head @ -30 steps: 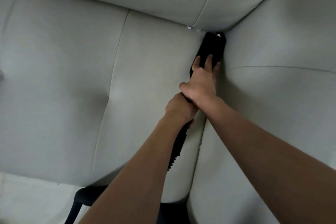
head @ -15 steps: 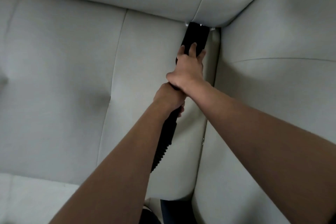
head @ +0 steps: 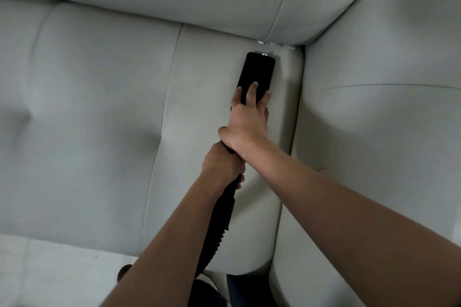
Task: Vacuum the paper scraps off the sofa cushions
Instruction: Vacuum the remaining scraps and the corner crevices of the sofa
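Both hands grip the black vacuum nozzle [head: 257,72], right hand [head: 247,124] in front of left hand [head: 222,164], on the seat cushion [head: 99,119] near white paper scraps [head: 274,45].

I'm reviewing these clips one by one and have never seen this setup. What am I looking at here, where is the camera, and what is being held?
No machine here: a head-worn camera looks down at a person's bare arms. The left hand closes its grip on the black vacuum tube, just above the ribbed black hose. The right hand grips further forward, fingers on the flat black vacuum nozzle. The nozzle rests on the pale grey sofa seat cushion. Small white paper scraps lie in the crease beyond it.
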